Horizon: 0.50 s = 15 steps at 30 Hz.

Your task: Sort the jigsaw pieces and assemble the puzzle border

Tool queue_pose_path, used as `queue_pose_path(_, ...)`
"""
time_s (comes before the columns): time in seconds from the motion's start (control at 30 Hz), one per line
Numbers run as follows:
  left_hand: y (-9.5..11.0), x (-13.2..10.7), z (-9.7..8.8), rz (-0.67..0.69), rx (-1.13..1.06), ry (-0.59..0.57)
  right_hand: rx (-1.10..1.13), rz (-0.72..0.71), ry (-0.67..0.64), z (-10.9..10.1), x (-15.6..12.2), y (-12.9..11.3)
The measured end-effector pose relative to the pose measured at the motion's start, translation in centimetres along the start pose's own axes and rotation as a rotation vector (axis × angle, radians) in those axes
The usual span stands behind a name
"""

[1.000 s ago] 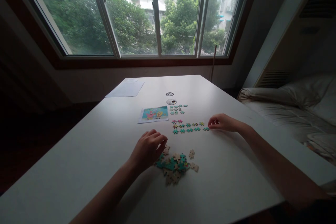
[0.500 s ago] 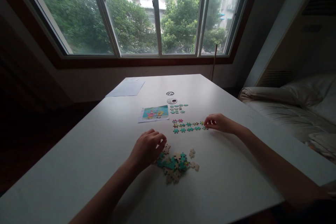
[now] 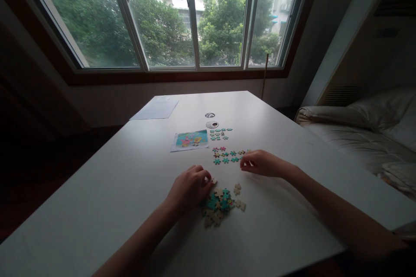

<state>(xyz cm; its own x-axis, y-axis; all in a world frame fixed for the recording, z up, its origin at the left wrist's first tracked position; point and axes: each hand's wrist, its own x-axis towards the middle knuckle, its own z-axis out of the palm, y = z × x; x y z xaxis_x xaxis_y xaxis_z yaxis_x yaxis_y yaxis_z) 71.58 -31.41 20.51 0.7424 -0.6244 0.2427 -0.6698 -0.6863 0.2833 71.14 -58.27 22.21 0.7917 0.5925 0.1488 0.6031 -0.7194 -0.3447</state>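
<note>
My left hand (image 3: 191,185) is at the left side of a loose pile of puzzle pieces (image 3: 217,203), some teal side up and some plain brown. Its fingers are curled, and a pale puzzle piece (image 3: 213,181) shows at their tips. My right hand (image 3: 264,163) hovers at the right end of the nearer rows of puzzle pieces (image 3: 225,160), partly covering them. Its fingers are bent, with a gap to the thumb, and I see nothing between them. Beyond lies a smaller group of puzzle pieces (image 3: 217,134).
A cartoon picture sheet (image 3: 191,140) lies left of the rows. Two round flat items, the nearer disc (image 3: 212,124) among them, lie farther back on the white table (image 3: 107,181). Paper (image 3: 154,109) rests at the far left edge. A sofa (image 3: 341,130) stands on the right.
My right hand has drawn back from the row's end, moving left and nearer. My left hand has shifted slightly right, and the pale piece at its fingertips has moved right with it.
</note>
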Motion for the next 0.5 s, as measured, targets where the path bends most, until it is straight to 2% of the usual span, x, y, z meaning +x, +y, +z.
queue_pose_path(0.3, 0.2, 0.3, 0.1, 0.070, 0.002, -0.017, -0.010, -0.071, -0.003, 0.5, 0.4, -1.5)
queue_pose_path(0.5, 0.4, 0.5, 0.4, 0.102, 0.086, -0.034, 0.010, -0.079, 0.003, 0.8, 0.5, -2.2)
